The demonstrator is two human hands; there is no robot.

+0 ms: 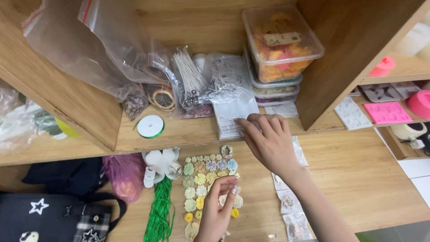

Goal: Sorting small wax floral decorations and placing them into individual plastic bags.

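Head view of a pale wooden shelf unit (179, 132). Below the shelf's left end lie a black fabric bag with white stars (49, 215) and a pink plastic bag (123, 175). On the shelf board, near its front edge, stands a green-edged ribbon spool (150, 126), with clear plastic bags of craft supplies (188, 80) behind it. On the lower wooden surface, a bundle of green strands (160, 213) lies beside rows of small pastel flower-shaped pieces (201, 179). The left hand (217, 210) hovers over these rows, fingers pinched together; whether it holds a piece cannot be told. The right hand (268, 143) pinches a small white packet (230, 117) at the shelf's front edge. Stacked clear lidded food boxes (277, 49) fill the shelf's right end.
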